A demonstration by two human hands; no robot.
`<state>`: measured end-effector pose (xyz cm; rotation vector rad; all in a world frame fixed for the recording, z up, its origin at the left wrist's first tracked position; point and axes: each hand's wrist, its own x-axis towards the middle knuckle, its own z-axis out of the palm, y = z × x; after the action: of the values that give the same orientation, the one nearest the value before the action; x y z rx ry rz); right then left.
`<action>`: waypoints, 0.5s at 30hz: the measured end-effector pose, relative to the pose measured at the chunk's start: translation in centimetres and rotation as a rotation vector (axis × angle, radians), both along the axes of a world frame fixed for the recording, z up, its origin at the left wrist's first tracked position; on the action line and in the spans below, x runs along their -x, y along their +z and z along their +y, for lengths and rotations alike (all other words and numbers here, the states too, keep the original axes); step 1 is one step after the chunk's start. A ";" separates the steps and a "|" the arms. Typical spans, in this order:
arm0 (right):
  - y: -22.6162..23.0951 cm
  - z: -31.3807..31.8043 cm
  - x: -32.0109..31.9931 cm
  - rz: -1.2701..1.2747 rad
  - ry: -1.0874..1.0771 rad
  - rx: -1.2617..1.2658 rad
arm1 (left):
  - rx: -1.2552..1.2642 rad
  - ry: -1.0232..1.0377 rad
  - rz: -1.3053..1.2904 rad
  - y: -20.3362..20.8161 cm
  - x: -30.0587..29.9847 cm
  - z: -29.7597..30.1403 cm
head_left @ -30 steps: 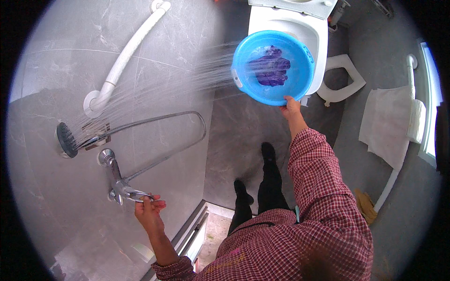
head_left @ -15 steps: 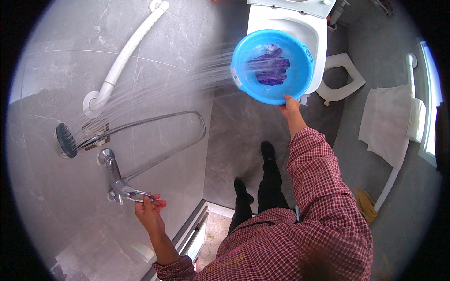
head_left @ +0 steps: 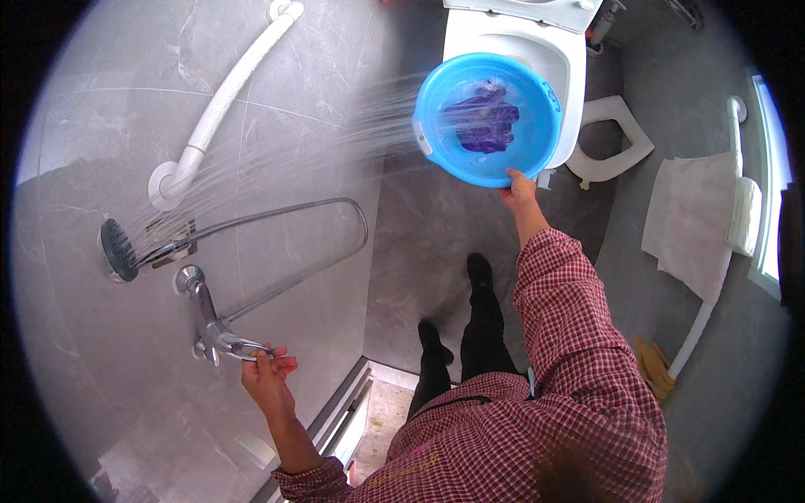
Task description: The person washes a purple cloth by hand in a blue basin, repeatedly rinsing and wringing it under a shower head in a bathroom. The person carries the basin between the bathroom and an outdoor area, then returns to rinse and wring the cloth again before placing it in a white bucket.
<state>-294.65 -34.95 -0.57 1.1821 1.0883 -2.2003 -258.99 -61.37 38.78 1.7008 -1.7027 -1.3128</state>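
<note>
My right hand [head_left: 519, 191] grips the near rim of a round blue basin [head_left: 537, 138], the thumb over the edge. The basin rests over the front of a white toilet [head_left: 573, 75]. Inside lies a crumpled purple cloth [head_left: 486, 126] in water with some foam. At the lower left, my left hand [head_left: 270, 373] pinches the lever of a chrome mixer tap [head_left: 220, 339] on the wall. From the dark shower head [head_left: 119, 250] above that tap, jets of water spray rightward into the basin.
A metal shower hose [head_left: 356, 214] loops out from the left wall, below a white grab bar [head_left: 220, 101]. Right of the toilet is a white toilet seat ring [head_left: 615, 138]. A white towel [head_left: 688, 218] and a yellow-brown cloth [head_left: 654, 369] hang along the right wall.
Water keeps spraying, and the purple cloth's outline has shifted slightly in the basin, looking flatter. Both hands and the basin stay in place.
</note>
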 end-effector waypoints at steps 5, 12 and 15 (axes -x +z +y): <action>0.5 -0.2 -0.3 0.040 -0.029 0.005 | 0.009 0.002 0.002 -0.1 -0.1 0.0; 0.8 -0.1 -0.1 0.006 -0.001 -0.019 | 0.005 0.008 -0.030 0.0 0.1 0.1; 0.5 0.0 -0.1 0.005 -0.003 -0.014 | 0.016 0.009 -0.034 0.0 0.2 0.2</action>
<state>-294.58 -34.96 -0.03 1.1855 1.1064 -2.2025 -259.22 -61.21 38.77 1.7285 -1.7182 -1.2697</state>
